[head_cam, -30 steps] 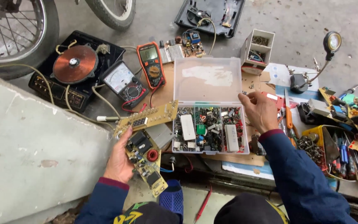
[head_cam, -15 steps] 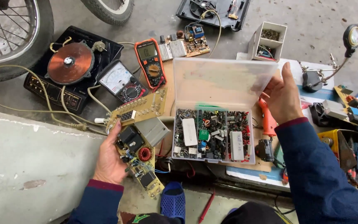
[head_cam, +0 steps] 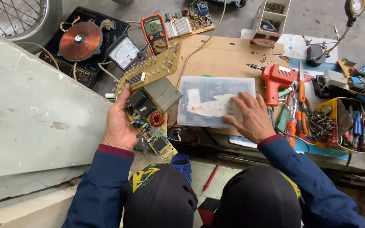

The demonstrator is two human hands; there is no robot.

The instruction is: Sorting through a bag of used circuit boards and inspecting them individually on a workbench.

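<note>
Knees in dark trousers fill the bottom edge, a red probe or pen [head_cam: 211, 177] on the floor between them. Left hand [head_cam: 118, 122] grips a long circuit board [head_cam: 151, 122] by its left edge, fingers curled round it, thumb up along the side; board carries black relays, a red-wound toroid coil and a grey finned heatsink [head_cam: 162, 93], and its lower end hangs off the bench toward the lap. Right hand [head_cam: 250, 117] lies flat, fingers spread, pressed on the closed lid of a clear plastic parts box [head_cam: 208, 98]; a white label patch shows through the lid under the fingertips.

Box sits on a brown cardboard sheet [head_cam: 224, 55], just right of the board, nearly touching. Right of the hand: orange-red glue gun [head_cam: 277, 78], screwdrivers and pliers, then a yellow tray [head_cam: 343, 126] crammed with screws and tools. That side is blocked tight.

Left of the board, a bare grey concrete slab [head_cam: 30, 109], open room there.

Further out: second tan display board [head_cam: 151, 69] overlapping the held one's top, analog meter [head_cam: 123, 51], orange-cased digital multimeter [head_cam: 155, 31], black induction cooker base with copper coil [head_cam: 80, 41]. Beyond: another small circuit board [head_cam: 191, 23], a white compartment box [head_cam: 271, 19] standing on end, magnifier lamp [head_cam: 355, 7] on its clip stand, spoked wheel [head_cam: 17, 17] at far left.
</note>
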